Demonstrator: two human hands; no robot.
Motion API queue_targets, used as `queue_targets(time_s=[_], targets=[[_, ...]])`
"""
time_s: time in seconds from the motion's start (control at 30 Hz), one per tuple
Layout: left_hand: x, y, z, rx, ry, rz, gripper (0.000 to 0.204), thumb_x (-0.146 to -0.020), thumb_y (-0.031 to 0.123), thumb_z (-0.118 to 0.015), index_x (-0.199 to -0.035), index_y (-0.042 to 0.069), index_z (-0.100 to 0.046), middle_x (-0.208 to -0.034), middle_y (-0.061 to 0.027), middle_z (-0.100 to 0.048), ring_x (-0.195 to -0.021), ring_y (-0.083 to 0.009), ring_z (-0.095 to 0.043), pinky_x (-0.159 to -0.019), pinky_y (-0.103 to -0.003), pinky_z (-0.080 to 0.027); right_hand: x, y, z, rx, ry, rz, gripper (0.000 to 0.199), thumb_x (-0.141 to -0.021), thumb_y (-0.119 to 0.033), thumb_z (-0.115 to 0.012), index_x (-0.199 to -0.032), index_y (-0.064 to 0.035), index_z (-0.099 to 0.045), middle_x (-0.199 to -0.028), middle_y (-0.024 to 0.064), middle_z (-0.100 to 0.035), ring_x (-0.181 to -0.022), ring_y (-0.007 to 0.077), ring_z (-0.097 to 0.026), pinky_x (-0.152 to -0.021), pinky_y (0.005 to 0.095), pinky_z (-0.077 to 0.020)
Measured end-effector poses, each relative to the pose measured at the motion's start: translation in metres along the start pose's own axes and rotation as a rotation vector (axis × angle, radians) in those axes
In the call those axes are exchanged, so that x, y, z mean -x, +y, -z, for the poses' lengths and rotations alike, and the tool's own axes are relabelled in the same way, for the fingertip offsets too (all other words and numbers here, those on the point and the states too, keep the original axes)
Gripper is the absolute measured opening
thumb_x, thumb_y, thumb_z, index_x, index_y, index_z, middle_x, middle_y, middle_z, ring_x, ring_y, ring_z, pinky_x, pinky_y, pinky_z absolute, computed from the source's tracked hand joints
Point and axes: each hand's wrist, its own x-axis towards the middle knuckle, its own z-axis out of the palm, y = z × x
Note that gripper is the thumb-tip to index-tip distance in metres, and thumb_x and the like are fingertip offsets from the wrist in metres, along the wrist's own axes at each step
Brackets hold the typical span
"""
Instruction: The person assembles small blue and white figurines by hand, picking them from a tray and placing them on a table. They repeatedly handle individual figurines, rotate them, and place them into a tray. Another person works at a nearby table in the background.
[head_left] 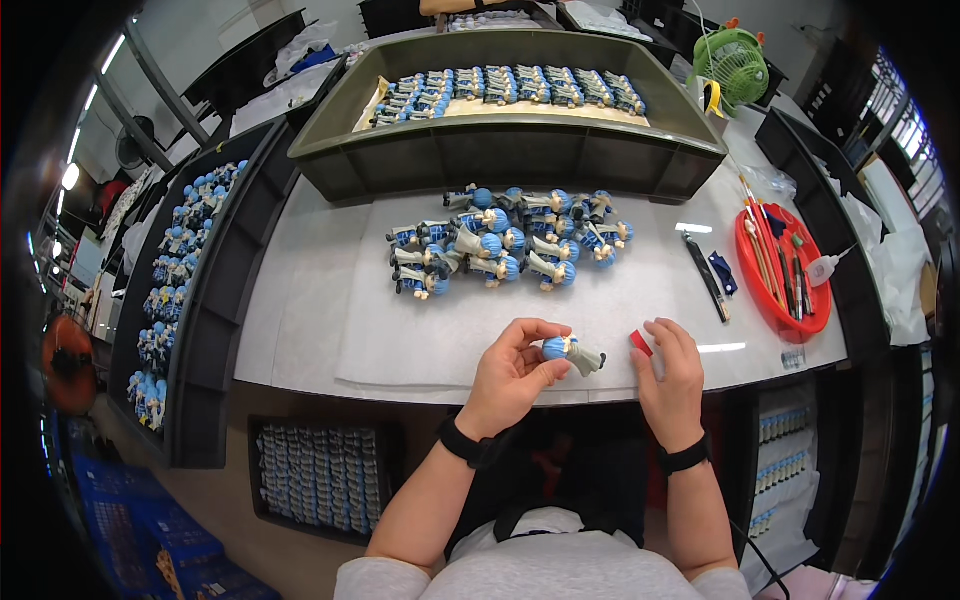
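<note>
Between the thumb and fingers of my left hand (510, 378) is a small doll figurine (583, 356) with blue hair and a pale grey-green garment, its dark feet pointing right. My right hand (672, 378) pinches a small flat red piece (641, 343) a little to the right of the figurine, apart from it. What the red piece is made of cannot be seen. Beyond both hands, a loose heap of similar figurines (490, 245) lies on the white sheet covering the table (400, 340).
A dark green crate (500, 165) with rows of figurines stands behind the heap. Black crates flank the table; the left crate (215, 330) holds more figurines. At right are a red tray (752, 268) of brushes, a white squeeze bottle (822, 270) and a green fan (732, 65).
</note>
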Motion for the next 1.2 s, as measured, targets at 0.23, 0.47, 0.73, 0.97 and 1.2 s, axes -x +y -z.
queue_targets(time_s=[0.23,0.47,0.73,0.97,1.2], targets=[[0.001,0.003,-0.002,-0.072,-0.009,0.046,0.032,-0.082,-0.006,-0.061,-0.109,0.003,-0.047,-0.12,-0.0144,-0.052,-0.086,-0.0129,-0.06,-0.073,-0.024,-0.053,-0.002,0.0,0.004,-0.072,-0.109,-0.065,0.021,-0.075,0.001,-0.065,-0.096,0.0,-0.062,-0.083,0.0095,-0.063,-0.081,0.0237,-0.06,-0.07,0.0303,-0.0473],[0.003,0.001,-0.004,-0.058,0.015,0.021,0.032,-0.082,-0.002,-0.064,-0.109,0.002,-0.049,-0.105,-0.0091,-0.058,-0.087,-0.0118,-0.061,-0.071,-0.023,-0.052,0.007,-0.025,-0.011,-0.846,-0.125,-0.528,0.018,-0.079,-0.001,-0.068,-0.096,0.0013,-0.063,-0.088,0.0076,-0.066,-0.075,0.0105,-0.062,-0.065,0.0221,-0.0495],[0.003,-0.004,-0.005,-0.031,0.02,-0.04,0.031,-0.079,-0.006,-0.065,-0.105,0.0,-0.05,-0.114,-0.0122,-0.055,-0.09,-0.0142,-0.061,-0.077,-0.024,-0.054,0.0,-0.032,-0.014,-0.932,-0.059,-0.528,0.017,-0.079,0.0,-0.068,-0.094,0.003,-0.062,-0.086,0.0086,-0.066,-0.074,0.0116,-0.063,-0.067,0.0222,-0.0503],[0.003,-0.011,-0.004,-0.041,0.018,-0.129,0.031,-0.078,-0.007,-0.066,-0.105,0.0,-0.053,-0.112,-0.0112,-0.056,-0.09,-0.0133,-0.061,-0.076,-0.023,-0.053,-0.003,-0.043,-0.014,-0.588,-0.078,-0.343,0.011,-0.075,0.0,-0.069,-0.084,0.0028,-0.064,-0.072,0.0078,-0.066,-0.067,0.0113,-0.064,-0.061,0.0225,-0.0499],[0.002,-0.012,-0.005,-0.073,0.036,-0.134,0.033,-0.078,-0.006,-0.068,-0.107,0.0,-0.055,-0.101,-0.0073,-0.06,-0.087,-0.0103,-0.061,-0.073,-0.021,-0.052,-0.005,-0.039,-0.015,-0.83,-0.098,-0.486,0.014,-0.078,0.004,-0.064,-0.083,0.0005,-0.052,-0.071,0.0053,-0.061,-0.063,0.0087,-0.059,-0.055,0.0208,-0.0465]])
